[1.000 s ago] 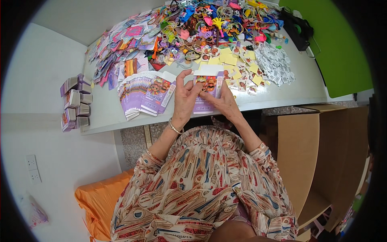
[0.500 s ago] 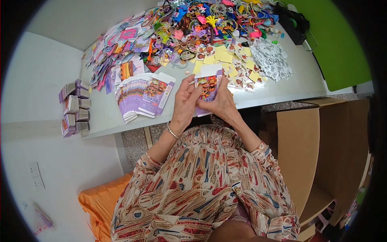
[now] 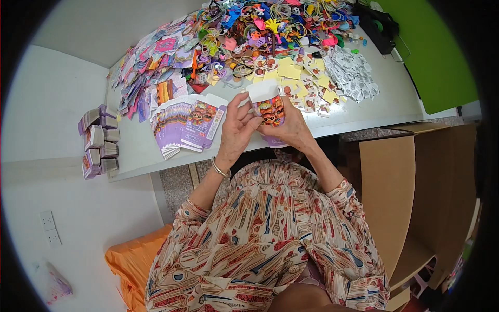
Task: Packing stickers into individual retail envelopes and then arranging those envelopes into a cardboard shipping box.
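Note:
Over the near edge of the table, both hands have hold of a small purple cardboard box with printed cartoon figures and a white flap standing up at its top. My right hand grips its right side and lower part, covering much of it. My left hand is at the left side, thumb against the box's front and fingers curled along its edge. To the left lies a fanned stack of flat purple cartons in the same print. Whether anything is inside the held box cannot be seen.
Filled purple boxes are stacked at the table's left edge. Behind lie piles of printed packets, small colourful toys, yellow paper squares and white sachets. A large open cardboard carton stands at the right.
The box has tilted and its white flap has swung toward the left. My left fingers have loosened and spread somewhat, while my right hand has shifted slightly, still gripping the box.

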The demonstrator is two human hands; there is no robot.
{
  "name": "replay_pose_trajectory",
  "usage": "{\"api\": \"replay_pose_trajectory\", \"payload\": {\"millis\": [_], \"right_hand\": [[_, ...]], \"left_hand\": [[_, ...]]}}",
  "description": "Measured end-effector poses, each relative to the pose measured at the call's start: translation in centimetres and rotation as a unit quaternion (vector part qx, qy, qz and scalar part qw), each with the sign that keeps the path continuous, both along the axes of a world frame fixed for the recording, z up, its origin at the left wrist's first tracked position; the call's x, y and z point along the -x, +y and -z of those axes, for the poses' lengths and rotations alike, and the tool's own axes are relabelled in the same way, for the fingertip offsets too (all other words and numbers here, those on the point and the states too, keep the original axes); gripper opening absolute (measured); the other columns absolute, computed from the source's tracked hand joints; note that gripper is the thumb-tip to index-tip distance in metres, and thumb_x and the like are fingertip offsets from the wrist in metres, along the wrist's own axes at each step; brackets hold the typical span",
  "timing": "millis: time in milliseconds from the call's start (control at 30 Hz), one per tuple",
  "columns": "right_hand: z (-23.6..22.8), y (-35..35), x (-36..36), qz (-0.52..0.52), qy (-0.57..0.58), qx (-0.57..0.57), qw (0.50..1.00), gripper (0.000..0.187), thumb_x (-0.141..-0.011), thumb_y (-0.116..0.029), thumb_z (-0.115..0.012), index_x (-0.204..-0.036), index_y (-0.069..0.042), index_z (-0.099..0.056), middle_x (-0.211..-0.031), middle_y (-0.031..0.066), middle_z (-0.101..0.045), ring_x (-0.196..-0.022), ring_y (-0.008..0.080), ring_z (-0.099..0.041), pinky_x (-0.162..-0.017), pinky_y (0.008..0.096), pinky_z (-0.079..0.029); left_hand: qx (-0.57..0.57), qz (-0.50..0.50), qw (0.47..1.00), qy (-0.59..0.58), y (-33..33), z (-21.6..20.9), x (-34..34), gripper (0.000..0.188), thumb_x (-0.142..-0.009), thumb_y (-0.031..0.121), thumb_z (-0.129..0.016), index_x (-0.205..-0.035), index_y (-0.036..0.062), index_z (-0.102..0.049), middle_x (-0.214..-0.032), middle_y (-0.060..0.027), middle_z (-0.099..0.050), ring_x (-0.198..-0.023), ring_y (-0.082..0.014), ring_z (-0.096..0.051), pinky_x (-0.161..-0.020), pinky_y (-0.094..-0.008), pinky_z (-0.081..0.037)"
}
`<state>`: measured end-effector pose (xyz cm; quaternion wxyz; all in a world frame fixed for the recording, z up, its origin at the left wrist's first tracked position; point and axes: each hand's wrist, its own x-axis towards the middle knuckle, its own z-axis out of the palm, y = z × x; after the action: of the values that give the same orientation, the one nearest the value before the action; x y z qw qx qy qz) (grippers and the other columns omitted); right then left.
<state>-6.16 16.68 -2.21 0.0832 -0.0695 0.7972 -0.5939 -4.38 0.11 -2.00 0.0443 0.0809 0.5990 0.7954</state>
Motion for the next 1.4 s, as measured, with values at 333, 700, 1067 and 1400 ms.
{"api": "replay_pose_trajectory", "payload": {"millis": [333,700,1067,1400], "right_hand": [[1.1,2.4,-0.4,-0.108,-0.091,0.192,0.971,0.049,-0.069,-0.015,-0.085,-0.110,-0.005,-0.059,-0.096,0.0006,-0.067,-0.086,0.0065,-0.060,-0.079,0.0242,-0.050],[1.6,3.6,-0.9,-0.191,-0.146,0.148,0.959,0.056,-0.068,-0.015,-0.085,-0.116,-0.005,-0.059,-0.097,0.0020,-0.068,-0.087,0.0089,-0.061,-0.083,0.0267,-0.050],[2.0,3.8,-0.6,-0.191,-0.122,0.138,0.964,0.062,-0.069,-0.016,-0.085,-0.122,-0.004,-0.056,-0.104,0.0029,-0.065,-0.093,0.0091,-0.058,-0.086,0.0263,-0.047],[1.5,3.6,-0.1,-0.159,-0.133,0.082,0.975,0.060,-0.068,-0.020,-0.085,-0.117,-0.002,-0.056,-0.104,0.0040,-0.064,-0.095,0.0108,-0.057,-0.089,0.0273,-0.046]], "left_hand": [[0.035,0.077,0.992,-0.096,-2.3,1.7,0.8,0.033,-0.088,0.000,-0.064,-0.120,-0.0005,-0.058,-0.105,-0.0087,-0.065,-0.093,-0.0109,-0.061,-0.084,-0.0256,-0.050],[0.076,0.294,0.945,-0.118,-2.7,-1.9,2.8,0.069,-0.083,-0.003,-0.068,-0.144,0.0064,-0.036,-0.135,-0.0081,-0.048,-0.105,-0.0120,-0.058,-0.089,-0.0245,-0.051],[0.404,0.259,0.875,0.064,-2.2,-1.6,0.9,0.053,-0.092,0.012,-0.059,-0.141,0.0044,-0.040,-0.125,-0.0170,-0.057,-0.099,-0.0249,-0.062,-0.086,-0.0310,-0.050],[0.372,0.011,0.916,0.150,0.2,-0.5,-1.2,0.034,-0.096,0.008,-0.051,-0.129,0.0007,-0.053,-0.113,-0.0170,-0.064,-0.095,-0.0302,-0.064,-0.085,-0.0340,-0.049]]}}
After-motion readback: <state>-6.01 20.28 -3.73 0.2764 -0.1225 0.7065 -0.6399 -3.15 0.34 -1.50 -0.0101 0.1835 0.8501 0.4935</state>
